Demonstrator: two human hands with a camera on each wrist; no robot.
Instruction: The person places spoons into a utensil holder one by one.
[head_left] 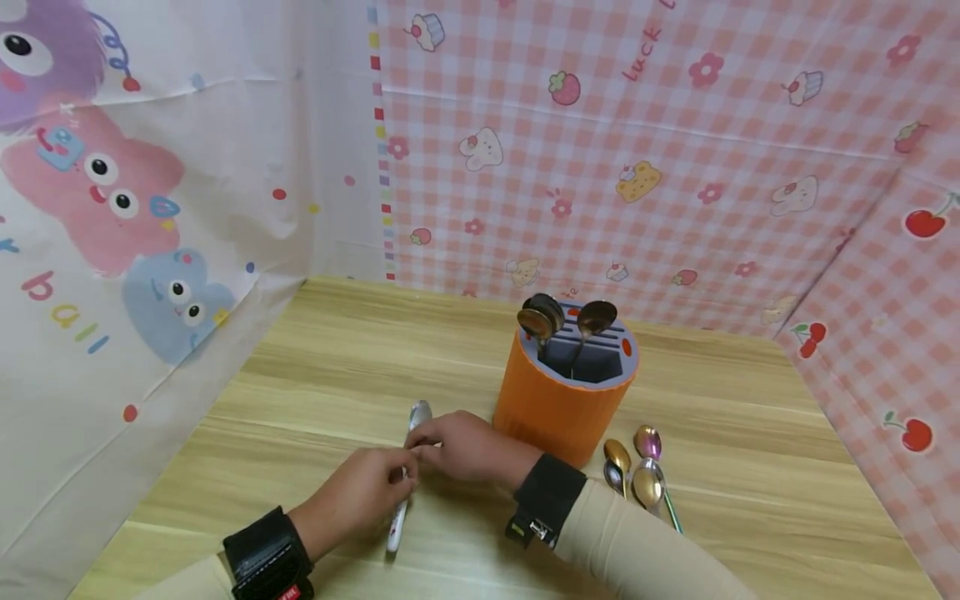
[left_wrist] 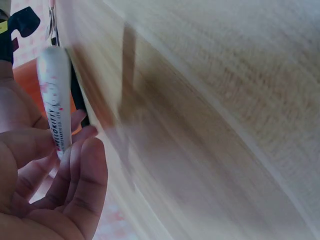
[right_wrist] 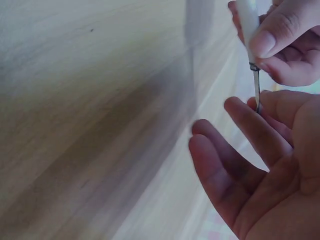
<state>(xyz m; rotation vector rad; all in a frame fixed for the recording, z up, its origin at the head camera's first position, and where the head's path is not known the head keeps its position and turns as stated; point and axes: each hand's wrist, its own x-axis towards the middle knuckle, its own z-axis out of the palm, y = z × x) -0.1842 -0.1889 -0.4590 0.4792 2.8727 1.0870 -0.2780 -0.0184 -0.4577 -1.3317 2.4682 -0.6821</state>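
Observation:
Between both hands is a spoon (head_left: 421, 412) with a metal bowl pointing away and a white handle (left_wrist: 54, 90) printed with small lettering. My left hand (head_left: 360, 492) grips that handle between thumb and fingers. Thumb and index finger of my right hand (head_left: 472, 450) pinch the thin metal neck, seen in the right wrist view; the other fingers of this hand (right_wrist: 260, 165) spread loosely below. In the left wrist view the handle stands above the tabletop and throws a shadow on it.
An orange utensil holder (head_left: 551, 417) with a grey slotted top stands beyond my right forearm, several dark spoons (head_left: 597, 317) upright in it. Right of it lie several coloured spoons (head_left: 648, 483), partly behind my sleeve. Patterned cloth walls (head_left: 637, 167) border the wooden table (head_left: 315, 375).

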